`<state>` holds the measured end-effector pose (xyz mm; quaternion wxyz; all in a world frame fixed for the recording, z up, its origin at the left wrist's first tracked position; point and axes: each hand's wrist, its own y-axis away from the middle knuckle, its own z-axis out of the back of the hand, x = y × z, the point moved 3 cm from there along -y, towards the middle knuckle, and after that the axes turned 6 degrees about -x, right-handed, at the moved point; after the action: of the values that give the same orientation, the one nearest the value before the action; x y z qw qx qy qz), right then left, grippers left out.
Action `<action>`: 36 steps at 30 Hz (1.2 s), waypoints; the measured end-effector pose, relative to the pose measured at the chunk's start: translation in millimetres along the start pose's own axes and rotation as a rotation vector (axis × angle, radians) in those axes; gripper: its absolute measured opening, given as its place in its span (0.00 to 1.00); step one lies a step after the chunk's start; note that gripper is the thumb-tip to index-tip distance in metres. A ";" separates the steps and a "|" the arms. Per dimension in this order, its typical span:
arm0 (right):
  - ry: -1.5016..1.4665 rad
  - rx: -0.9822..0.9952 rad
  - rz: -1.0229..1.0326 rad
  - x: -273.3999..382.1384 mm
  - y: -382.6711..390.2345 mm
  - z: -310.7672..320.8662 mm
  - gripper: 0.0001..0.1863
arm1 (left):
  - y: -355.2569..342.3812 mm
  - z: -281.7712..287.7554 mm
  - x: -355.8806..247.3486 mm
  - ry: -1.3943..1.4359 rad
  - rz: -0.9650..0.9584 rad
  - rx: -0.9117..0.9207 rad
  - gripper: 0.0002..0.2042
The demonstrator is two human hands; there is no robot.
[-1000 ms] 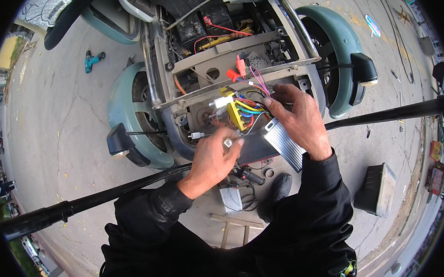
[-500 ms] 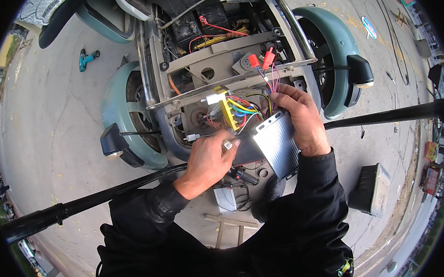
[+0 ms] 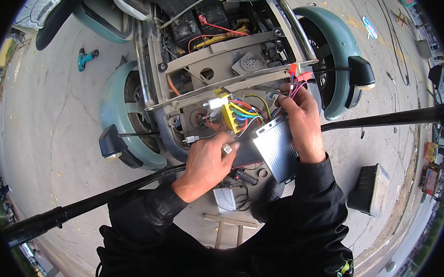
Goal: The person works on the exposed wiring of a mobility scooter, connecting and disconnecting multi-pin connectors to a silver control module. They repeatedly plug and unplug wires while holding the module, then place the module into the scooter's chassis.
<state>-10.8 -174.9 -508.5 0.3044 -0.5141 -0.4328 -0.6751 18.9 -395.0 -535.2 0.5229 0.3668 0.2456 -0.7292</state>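
Observation:
My left hand (image 3: 211,162) is closed on a small white connector (image 3: 226,149) below the yellow terminal strip (image 3: 229,116). My right hand (image 3: 301,121) grips a bundle of thin wires (image 3: 296,86) topped with red connectors (image 3: 303,75). It is against a silver ribbed controller box (image 3: 273,150), which hangs over the dark front edge of the vehicle. Coloured leads run from the box to the terminal strip, where another white connector (image 3: 213,103) sticks out. A further small white connector (image 3: 191,139) lies to the left, on a grey wire.
An open vehicle frame (image 3: 216,46) holds batteries (image 3: 184,24), flanked by green fenders (image 3: 335,35) and mirrors (image 3: 361,71). Black bars (image 3: 383,118) cross both sides. On the ground are a drill (image 3: 84,58), a bin (image 3: 367,190), a metal box (image 3: 224,199) and a wooden frame (image 3: 222,217).
The red connectors swung upright, then tipped down to the right as my right hand shifted. The controller box turned flatter toward the camera. My left hand moved slightly lower and left in the picture.

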 end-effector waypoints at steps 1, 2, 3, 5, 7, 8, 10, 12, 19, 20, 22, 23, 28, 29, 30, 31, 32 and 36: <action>0.023 0.051 -0.007 0.6 0.0 -1.1 0.12 | 0.1 0.5 -0.5 -0.005 -0.007 -0.002 0.09; 0.073 0.059 -0.062 -0.1 0.2 -0.8 0.12 | 0.1 0.6 -1.1 -0.010 -0.014 -0.002 0.09; 0.138 0.122 -0.025 2.2 0.8 -1.8 0.13 | 0.2 0.8 -1.4 -0.006 -0.010 -0.002 0.09; 0.310 0.166 -0.034 4.4 2.5 -2.5 0.14 | 0.4 1.2 -1.9 0.000 0.000 -0.001 0.09; 0.484 0.208 0.060 7.7 5.6 -7.0 0.17 | 0.5 1.0 -1.7 -0.004 0.023 0.013 0.10; 0.500 0.244 0.062 8.6 7.3 -8.3 0.17 | 0.3 0.9 -1.6 -0.005 0.035 0.018 0.10; 0.548 0.275 0.071 9.0 9.4 -11.2 0.15 | 0.5 2.8 -3.0 0.005 0.017 -0.005 0.11; 0.492 0.251 0.073 6.9 15.6 -15.2 0.14 | 1.1 7.2 -4.0 -0.017 0.011 0.000 0.13; 0.315 0.041 0.096 -13.5 43.9 -33.8 0.12 | 6.4 22.0 -2.7 0.435 0.453 0.279 0.19; 0.297 0.045 0.099 -14.8 44.1 -33.8 0.12 | 6.0 23.2 -4.1 0.456 0.462 0.291 0.23; 0.284 0.069 0.123 -16.4 42.3 -32.7 0.11 | 3.8 24.2 -7.6 0.275 0.349 0.286 0.25; 0.272 0.054 0.085 -18.5 40.2 -32.1 0.12 | 3.1 24.5 -8.6 0.186 0.291 0.282 0.26; 0.176 0.026 0.135 -20.8 27.6 -35.3 0.15 | 0.6 19.1 -10.4 0.072 0.192 0.137 0.26; 0.175 -0.005 0.112 -20.7 26.4 -34.8 0.15 | 0.5 18.3 -9.0 0.096 0.219 0.149 0.26; 0.136 0.052 0.144 -17.5 24.7 -34.8 0.17 | 0.6 17.7 -8.3 0.107 0.235 0.150 0.26; 0.388 0.032 0.238 -12.9 23.8 -34.0 0.17 | 0.3 17.5 -8.2 0.111 0.233 0.144 0.26; 0.639 0.012 0.332 -7.3 23.3 -32.8 0.17 | -0.5 17.1 -7.7 0.100 0.237 0.149 0.26; 0.848 -0.134 0.538 15.2 18.9 -35.3 0.22 | -5.0 15.5 -8.8 0.099 0.224 0.122 0.25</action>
<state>-14.2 -214.4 -492.2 0.5828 -0.3064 -0.0791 -0.7485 11.5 -399.7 -518.8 0.5648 0.4587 0.1841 -0.6608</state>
